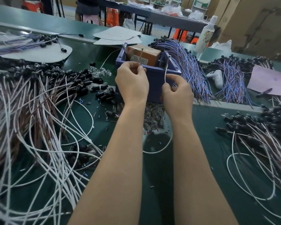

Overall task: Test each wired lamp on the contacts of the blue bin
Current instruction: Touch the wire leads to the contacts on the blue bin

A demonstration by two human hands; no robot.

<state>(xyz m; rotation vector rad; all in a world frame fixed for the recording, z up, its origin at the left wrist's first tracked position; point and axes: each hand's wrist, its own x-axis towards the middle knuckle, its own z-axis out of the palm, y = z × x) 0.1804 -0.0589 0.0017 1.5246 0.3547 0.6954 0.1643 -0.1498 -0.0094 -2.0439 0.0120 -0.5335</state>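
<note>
The wired lamp's white lead (165, 73) is reaching up to the right contact (169, 58) on the blue bin (154, 78), with the right hand (177, 95) pinching it just below. The left hand (131, 82) is pinching at the base of the left contact (141, 53). The lead is looking limp and light, and is probably best pinched near its tip.

Green workbench (161, 184), cardboard boxes (258, 21) behind
</note>
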